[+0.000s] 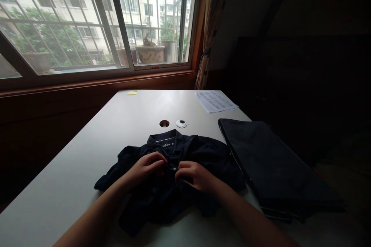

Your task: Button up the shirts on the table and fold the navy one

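While the dark shirt [162, 200] lies centre-frame, collar [179, 139] upward, my left hand [149, 165] and right hand [195, 174] pinch its front, right nearer the button [174, 169].

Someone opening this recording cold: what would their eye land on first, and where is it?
Probably the bright barred window across the upper left, stark against the dark room. Next, the dark shirt spread on the white table, low in the middle, with the left hand and right hand at its front. A large dark pile, apparently cloth, lies to the shirt's right.
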### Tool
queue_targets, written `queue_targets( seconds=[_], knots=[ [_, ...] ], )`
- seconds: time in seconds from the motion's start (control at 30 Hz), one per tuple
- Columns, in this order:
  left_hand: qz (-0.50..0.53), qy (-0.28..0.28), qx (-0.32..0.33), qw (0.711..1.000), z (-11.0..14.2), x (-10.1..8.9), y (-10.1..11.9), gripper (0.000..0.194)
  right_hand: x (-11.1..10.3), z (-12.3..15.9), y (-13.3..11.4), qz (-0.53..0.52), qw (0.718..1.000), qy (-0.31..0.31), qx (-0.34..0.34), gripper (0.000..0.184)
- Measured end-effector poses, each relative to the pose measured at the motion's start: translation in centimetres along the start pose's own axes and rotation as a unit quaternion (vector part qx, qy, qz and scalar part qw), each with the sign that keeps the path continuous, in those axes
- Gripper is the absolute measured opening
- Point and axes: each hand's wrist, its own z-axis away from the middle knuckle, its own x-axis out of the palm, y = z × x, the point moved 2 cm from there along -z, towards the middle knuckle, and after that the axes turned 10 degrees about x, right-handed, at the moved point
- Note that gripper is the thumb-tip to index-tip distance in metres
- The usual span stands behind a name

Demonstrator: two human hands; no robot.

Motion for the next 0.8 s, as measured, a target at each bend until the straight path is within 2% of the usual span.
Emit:
queue_targets(
  seconds=[0.37,0.47,0.57,0.67,0.73,0.8],
  knots=[
    [-0.028,0.013,0.028,0.999,0.3,-0.1,-0.1,0.030,-0.1,-0.1,-0.1,-0.019,1.000,0.007,0.000,0.015],
    [-0.020,0.034,0.044,0.998,0.3,-0.2,0.1,0.028,-0.1,-0.1,0.0,-0.018,1.000,0.005,0.006,0.014],
    [-0.045,0.086,0.073,0.993,0.4,-0.7,0.7,0.025,-0.1,-0.1,0.1,-0.018,1.000,0.002,0.011,0.014],
    [-0.148,0.184,0.117,0.965,0.9,-2.2,1.5,0.024,-0.1,-0.1,0.1,-0.021,1.000,-0.002,0.013,0.014],
    [-0.243,0.242,0.129,0.931,1.3,-3.7,1.8,0.024,-0.1,-0.1,0.2,-0.022,1.000,-0.001,0.013,0.014],
    [-0.336,0.274,0.116,0.894,1.7,-5.2,1.7,0.027,0.0,-0.1,0.2,-0.023,1.000,0.001,0.010,0.014]
  ],
)
